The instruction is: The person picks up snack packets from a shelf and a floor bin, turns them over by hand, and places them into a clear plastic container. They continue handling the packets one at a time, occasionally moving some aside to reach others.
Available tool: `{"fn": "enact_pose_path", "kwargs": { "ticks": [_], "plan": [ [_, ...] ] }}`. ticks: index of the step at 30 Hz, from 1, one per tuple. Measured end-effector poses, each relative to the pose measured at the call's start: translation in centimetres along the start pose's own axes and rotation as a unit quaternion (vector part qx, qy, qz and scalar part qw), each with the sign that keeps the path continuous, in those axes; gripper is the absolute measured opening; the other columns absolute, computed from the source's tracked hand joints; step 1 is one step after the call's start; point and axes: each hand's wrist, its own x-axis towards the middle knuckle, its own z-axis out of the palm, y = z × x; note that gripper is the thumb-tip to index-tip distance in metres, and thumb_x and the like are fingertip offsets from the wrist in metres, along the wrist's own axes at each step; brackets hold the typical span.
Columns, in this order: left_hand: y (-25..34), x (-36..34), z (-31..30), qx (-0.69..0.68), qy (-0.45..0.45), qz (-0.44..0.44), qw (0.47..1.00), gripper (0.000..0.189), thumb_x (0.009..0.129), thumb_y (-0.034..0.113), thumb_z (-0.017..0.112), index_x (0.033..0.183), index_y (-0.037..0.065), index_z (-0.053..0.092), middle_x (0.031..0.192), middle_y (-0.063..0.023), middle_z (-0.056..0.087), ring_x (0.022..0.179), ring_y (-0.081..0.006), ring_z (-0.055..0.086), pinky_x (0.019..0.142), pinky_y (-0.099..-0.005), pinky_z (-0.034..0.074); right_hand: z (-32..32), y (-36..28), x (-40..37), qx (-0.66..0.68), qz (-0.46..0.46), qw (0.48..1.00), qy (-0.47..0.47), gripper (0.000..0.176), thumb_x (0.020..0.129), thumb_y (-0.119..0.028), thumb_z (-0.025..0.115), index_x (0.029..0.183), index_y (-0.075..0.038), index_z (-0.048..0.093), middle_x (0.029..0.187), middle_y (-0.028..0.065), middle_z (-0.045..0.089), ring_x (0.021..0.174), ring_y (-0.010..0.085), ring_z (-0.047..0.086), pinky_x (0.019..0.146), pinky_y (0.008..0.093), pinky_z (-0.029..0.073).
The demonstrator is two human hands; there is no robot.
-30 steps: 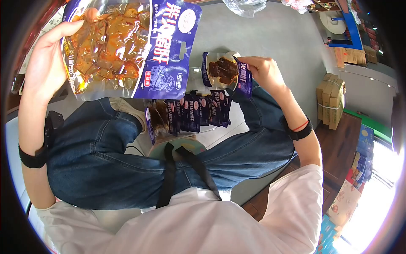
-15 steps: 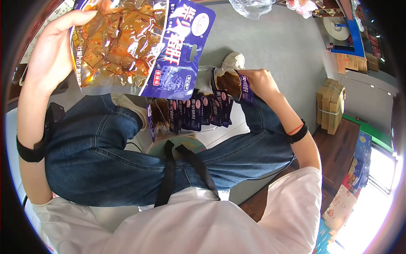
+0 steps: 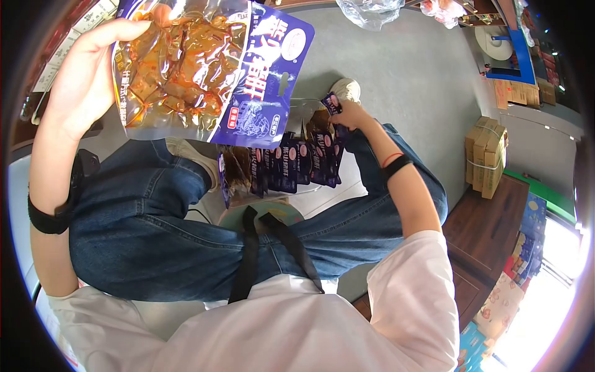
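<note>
My left hand (image 3: 87, 77) grips a clear-fronted food pouch (image 3: 180, 74) by its edge, thumb on the front, raised close to the camera at upper left. Brown, oily pieces show through its window, and a purple printed band runs along one side. Lower down, between my knees, a row of similar pouches (image 3: 282, 167) stands packed side by side in what looks like a clear container. My right hand (image 3: 352, 118) is at the far right end of that row, fingers closed on the top of a small purple pouch (image 3: 331, 103). Its lower part is partly hidden among the others.
Tied cardboard cartons (image 3: 485, 155) stand on a dark wooden cabinet (image 3: 486, 217) at right. A clear plastic bag (image 3: 370, 12) lies at the top. My shoe (image 3: 346, 90) is beyond my right hand, and a round greenish stool top (image 3: 273, 214) shows below the row.
My right hand has moved forward and left with its pouch, from above my knee to the row's far right end. The left-hand pouch has shifted only slightly.
</note>
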Motion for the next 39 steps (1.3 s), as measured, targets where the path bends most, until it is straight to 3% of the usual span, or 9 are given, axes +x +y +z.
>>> {"fn": "enact_pose_path", "kwargs": {
  "ticks": [2, 5, 9, 13, 25, 28, 30, 35, 39],
  "plan": [
    [0.0, 0.0, -0.2, 0.018, 0.011, 0.016, 1.0, 0.03, 0.085, 0.014, 0.046, 0.109, -0.003, 0.052, 0.111, -0.0102, 0.056, 0.101, -0.0158, 0.054, 0.09, -0.0326, 0.042, 1.5, 1.0, 0.6, -0.089, -0.071, 0.993, -0.006, 0.04, 0.067, -0.029, 0.068, 0.089, 0.004, 0.062, 0.085, 0.0255, 0.061, 0.085, 0.0366, 0.059, 0.076, 0.0405, 0.046],
    [0.2, 0.0, -1.3, 0.018, -0.048, 0.022, 0.998, 0.031, 0.086, 0.014, 0.046, 0.111, -0.003, 0.051, 0.112, -0.0103, 0.056, 0.101, -0.0155, 0.054, 0.09, -0.0326, 0.042, 1.7, 0.7, -0.4, -0.133, -0.172, 0.974, 0.062, 0.026, 0.068, -0.019, 0.062, 0.079, 0.005, 0.063, 0.081, 0.0256, 0.061, 0.078, 0.0366, 0.061, 0.07, 0.0397, 0.05],
    [0.1, 0.0, -1.7, -0.016, -0.026, 0.002, 1.0, 0.033, 0.086, 0.014, 0.045, 0.114, -0.003, 0.049, 0.113, -0.0103, 0.055, 0.102, -0.0154, 0.054, 0.091, -0.0327, 0.042, -2.1, -3.7, -6.8, -0.15, -0.156, 0.972, 0.097, 0.021, 0.078, -0.014, 0.054, 0.095, -0.003, 0.049, 0.074, 0.0215, 0.06, 0.078, 0.0378, 0.058, 0.068, 0.0449, 0.047],
    [0.1, 0.1, -1.3, 0.008, 0.013, 0.003, 1.0, 0.036, 0.087, 0.015, 0.044, 0.117, -0.004, 0.047, 0.115, -0.0103, 0.054, 0.103, -0.0164, 0.053, 0.091, -0.0332, 0.041, -2.0, -1.7, -6.9, -0.167, -0.258, 0.94, 0.146, 0.02, 0.076, -0.011, 0.053, 0.095, -0.007, 0.045, 0.072, 0.0207, 0.059, 0.07, 0.0402, 0.059, 0.061, 0.0475, 0.048],
    [0.3, 0.0, -0.9, -0.011, -0.076, 0.012, 0.997, 0.028, 0.087, 0.015, 0.045, 0.108, -0.002, 0.054, 0.112, -0.0075, 0.056, 0.1, -0.0133, 0.054, 0.09, -0.0311, 0.041, 3.8, -1.2, -1.8, -0.155, -0.081, 0.982, 0.075, 0.019, 0.069, -0.009, 0.056, 0.083, 0.004, 0.06, 0.081, 0.024, 0.061, 0.08, 0.0358, 0.062, 0.068, 0.04, 0.052],
    [0.2, -0.3, -1.5, -0.003, 0.044, -0.021, 0.999, 0.029, 0.087, 0.015, 0.045, 0.108, -0.002, 0.053, 0.111, -0.0082, 0.056, 0.1, -0.0138, 0.054, 0.091, -0.0313, 0.041, 5.3, -0.2, -0.1, -0.112, -0.044, 0.988, 0.102, 0.021, 0.069, -0.012, 0.057, 0.08, 0.005, 0.061, 0.083, 0.0255, 0.061, 0.081, 0.0372, 0.061, 0.07, 0.0401, 0.051],
    [0.4, -0.1, -0.6, -0.043, -0.089, -0.007, 0.995, 0.029, 0.087, 0.015, 0.045, 0.108, -0.003, 0.053, 0.11, -0.0092, 0.057, 0.101, -0.0144, 0.054, 0.091, -0.0316, 0.041, 6.0, -0.7, -0.3, -0.097, -0.014, 0.991, 0.095, 0.022, 0.068, -0.013, 0.058, 0.079, 0.006, 0.061, 0.082, 0.0267, 0.06, 0.081, 0.0377, 0.061, 0.071, 0.0408, 0.051],
    [0.5, 0.0, -0.7, -0.039, -0.058, 0.001, 0.998, 0.03, 0.086, 0.013, 0.045, 0.109, -0.003, 0.052, 0.11, -0.0103, 0.056, 0.102, -0.0155, 0.053, 0.093, -0.0322, 0.04, 5.5, -0.8, -1.3, -0.113, -0.018, 0.989, 0.092, 0.018, 0.069, -0.01, 0.058, 0.076, 0.006, 0.061, 0.079, 0.027, 0.06, 0.078, 0.0383, 0.061, 0.069, 0.0419, 0.051],
    [0.3, 0.1, -1.4, -0.054, -0.105, -0.001, 0.993, 0.033, 0.086, 0.013, 0.045, 0.114, -0.004, 0.049, 0.113, -0.011, 0.055, 0.104, -0.0164, 0.053, 0.093, -0.0326, 0.04, 6.1, 0.3, -1.4, -0.059, -0.034, 0.974, 0.214, 0.019, 0.07, -0.013, 0.059, 0.078, 0.005, 0.058, 0.075, 0.0261, 0.06, 0.076, 0.0398, 0.061, 0.069, 0.0431, 0.051]
  ]
}}
